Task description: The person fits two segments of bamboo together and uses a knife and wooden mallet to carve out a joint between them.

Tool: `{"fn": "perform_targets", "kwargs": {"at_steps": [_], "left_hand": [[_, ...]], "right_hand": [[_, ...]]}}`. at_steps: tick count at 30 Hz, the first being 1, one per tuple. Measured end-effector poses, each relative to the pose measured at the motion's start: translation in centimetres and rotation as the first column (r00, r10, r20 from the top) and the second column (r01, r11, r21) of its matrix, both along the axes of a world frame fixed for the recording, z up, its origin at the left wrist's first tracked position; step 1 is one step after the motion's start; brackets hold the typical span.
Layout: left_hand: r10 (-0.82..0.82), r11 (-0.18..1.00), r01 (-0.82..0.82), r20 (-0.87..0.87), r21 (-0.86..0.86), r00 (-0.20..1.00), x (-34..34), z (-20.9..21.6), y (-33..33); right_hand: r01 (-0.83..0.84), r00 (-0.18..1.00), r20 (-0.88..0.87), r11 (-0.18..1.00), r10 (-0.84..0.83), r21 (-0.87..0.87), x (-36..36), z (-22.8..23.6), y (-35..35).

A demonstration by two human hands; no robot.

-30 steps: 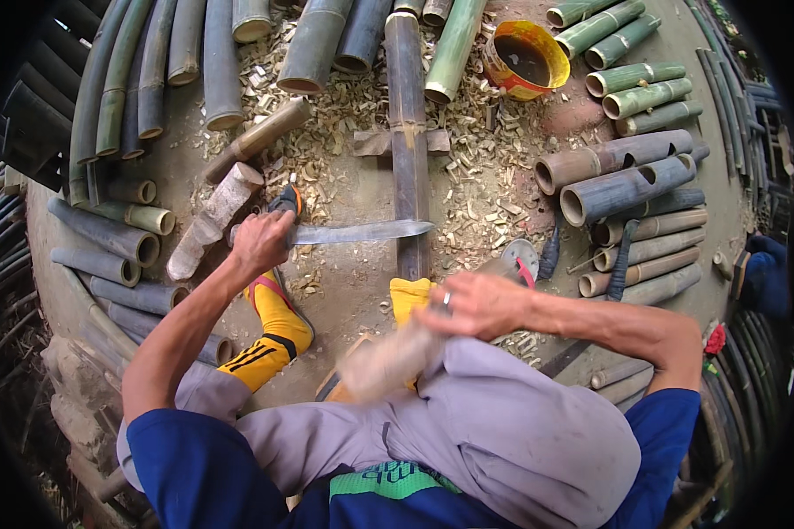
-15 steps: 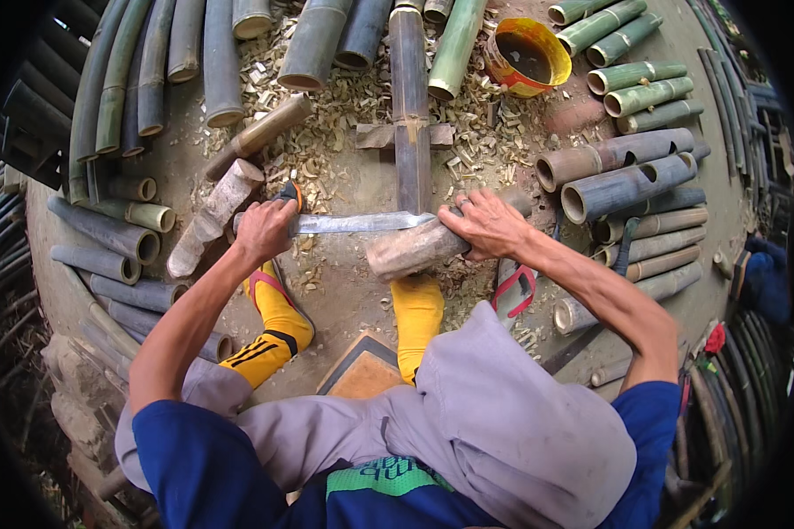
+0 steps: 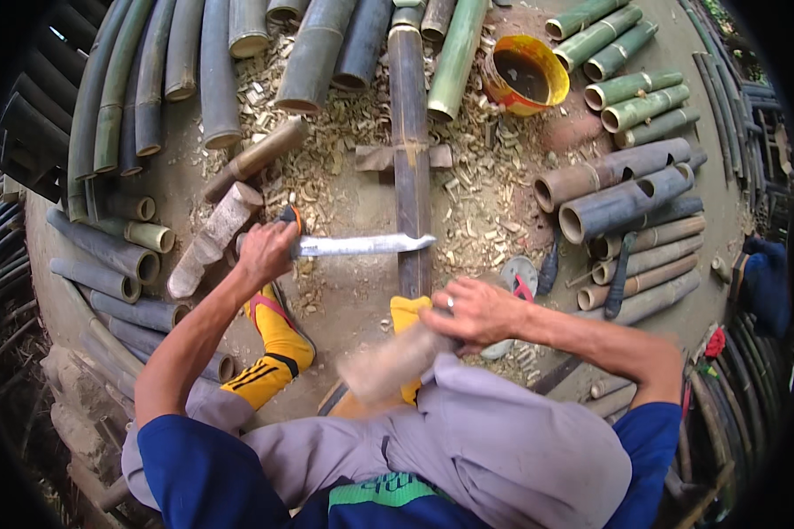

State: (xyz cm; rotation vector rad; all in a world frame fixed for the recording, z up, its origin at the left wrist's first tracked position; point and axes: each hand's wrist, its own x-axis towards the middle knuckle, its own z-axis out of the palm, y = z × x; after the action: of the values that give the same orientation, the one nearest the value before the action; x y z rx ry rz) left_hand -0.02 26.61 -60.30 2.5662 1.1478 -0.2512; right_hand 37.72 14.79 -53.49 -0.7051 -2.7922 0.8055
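My left hand (image 3: 269,250) is closed around the handle of a machete (image 3: 362,247), a bit of orange showing at the grip. The blade points right, and its tip overlaps a dark bamboo pole (image 3: 409,189) running away from me; whether they touch I cannot tell. In my right hand (image 3: 478,311) is a short, thick wooden club (image 3: 386,363), blurred by motion, low over my lap and nearer to me than the blade. A small wooden block (image 3: 375,159) lies crosswise under the pole.
Cut bamboo tubes lie left, at the far side and in stacks (image 3: 622,212) at right. Pale chips (image 3: 476,203) litter the ground around the pole. A yellow-red container (image 3: 551,79) of dark liquid stands far right. A notched log (image 3: 216,240) lies by my left hand.
The club has come away from the blade tip toward my lap, with my right hand moving back and slightly left. The machete blade has shifted slightly nearer to me.
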Motion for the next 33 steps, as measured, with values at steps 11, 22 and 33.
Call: {"fn": "perform_targets", "kwargs": {"at_steps": [11, 22, 33], "left_hand": [[0.267, 0.941, -0.275, -0.065, -0.195, 0.961, 1.4, 4.7, -8.9], [0.077, 0.984, -0.023, 0.311, -0.174, 0.947, -1.4, 4.9, 3.0], [0.185, 0.930, -0.191, -0.049, -0.314, 0.982, 1.7, 2.1, 6.7]], "right_hand": [[0.749, 0.623, 0.022, 0.588, -0.782, -0.306, 2.4, -0.5, -5.4], [0.838, 0.113, 0.205, -0.018, -0.972, -0.545, 2.1, 2.8, -6.5], [0.829, 0.288, 0.290, 0.086, -0.913, -0.553, -0.1, 0.8, -1.5]]}}
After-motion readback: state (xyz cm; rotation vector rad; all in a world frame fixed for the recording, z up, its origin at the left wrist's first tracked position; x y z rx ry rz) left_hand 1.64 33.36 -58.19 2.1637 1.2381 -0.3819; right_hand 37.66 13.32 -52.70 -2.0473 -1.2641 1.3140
